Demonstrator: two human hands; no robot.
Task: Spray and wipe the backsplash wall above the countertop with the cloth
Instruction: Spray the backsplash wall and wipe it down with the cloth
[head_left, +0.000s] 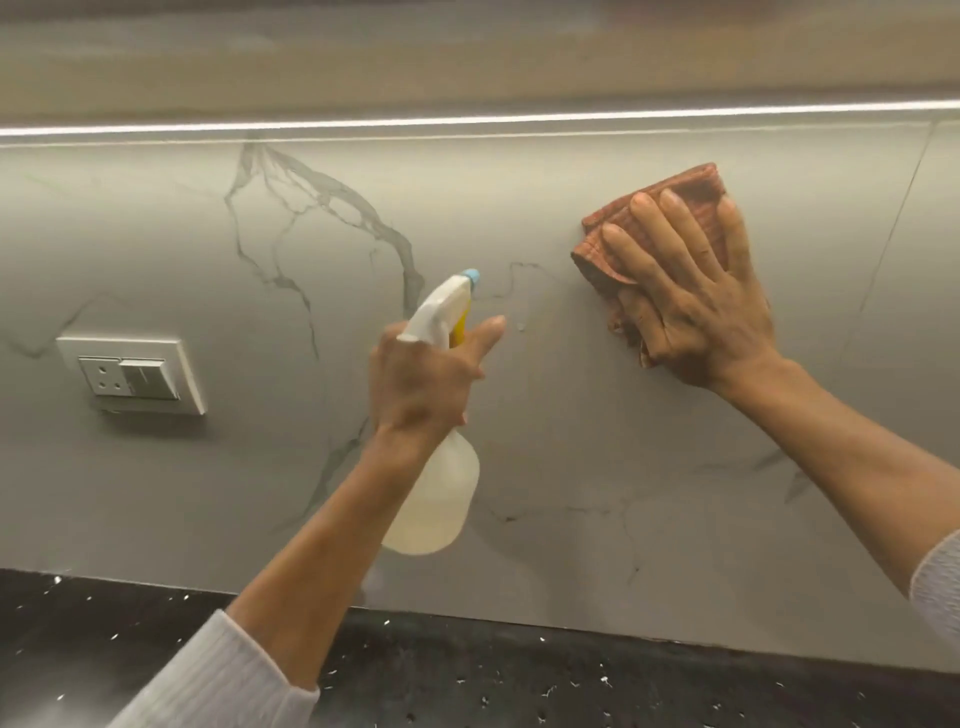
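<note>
Backsplash wall (519, 467) half done. Cloth (670, 218), upper right, pressed flat under open right hand (696, 291). Spray bottle (441, 467), middle, gripped tight by left hand (421, 374). Left side, by socket (130, 374), probably not wiped yet.

Right hand (696, 306) is pressing a folded reddish-brown cloth (670, 218) flat against the grey veined backsplash (571, 441), fingers spread, palm covering the cloth's lower part. Left hand (423, 379) is gripping the neck of a spray bottle (441, 488), index finger extended beside the yellow trigger; white head with blue nozzle is pointing at the wall, left of the cloth. Pale liquid is showing in the translucent bottle. White socket plate (132, 374) is sitting far left. Black speckled countertop (467, 675) is running below. Light strip (467, 120) is glowing above.
</note>
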